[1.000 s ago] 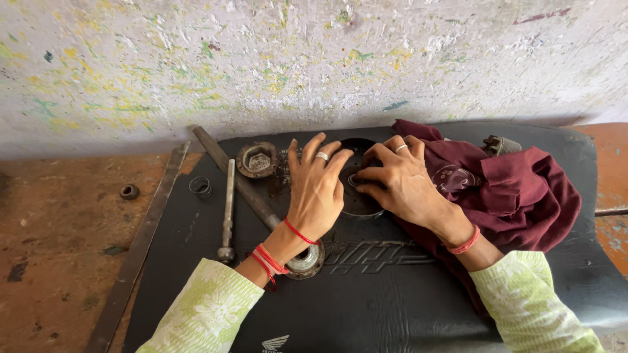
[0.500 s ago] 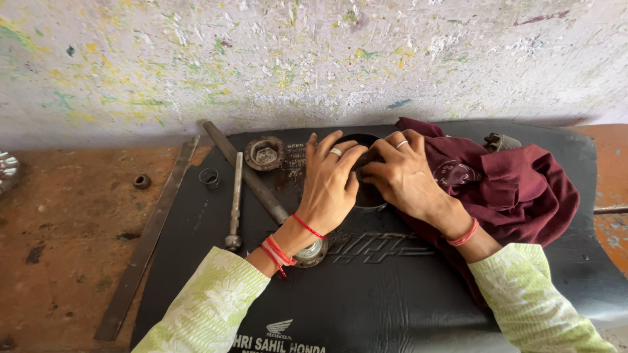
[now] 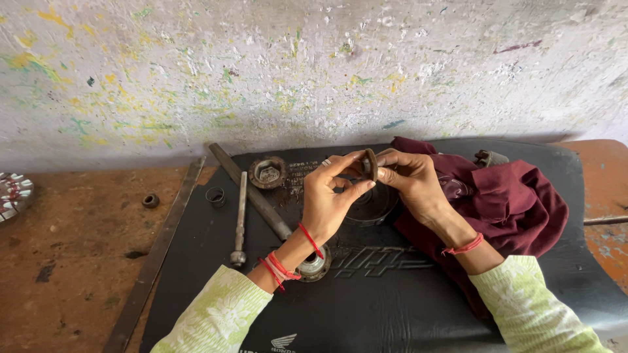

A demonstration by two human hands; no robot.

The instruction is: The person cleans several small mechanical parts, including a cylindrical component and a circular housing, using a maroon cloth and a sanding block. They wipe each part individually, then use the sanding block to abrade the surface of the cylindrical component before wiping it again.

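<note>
My left hand (image 3: 330,199) and my right hand (image 3: 411,183) are raised together above a black mat (image 3: 392,294). Both pinch a small dark metal ring (image 3: 371,163), held on edge between the fingertips. Right below the hands a round dark metal hub (image 3: 373,208) lies on the mat. A maroon cloth (image 3: 517,202) is bunched under and to the right of my right wrist. A small shiny bearing part (image 3: 313,265) sits by my left wrist.
Left of the hands lie a long metal rod (image 3: 252,193), a thinner bolt-like shaft (image 3: 240,219), a round rusty hex-socket part (image 3: 267,172) and a small ring (image 3: 215,195). A flat metal bar (image 3: 157,255) runs along the mat's left edge. A paint-flecked wall (image 3: 314,72) stands behind.
Both hands have lifted off the round hub on the mat and now hold a small dark ring up between the fingertips. The camera view has shifted slightly.
</note>
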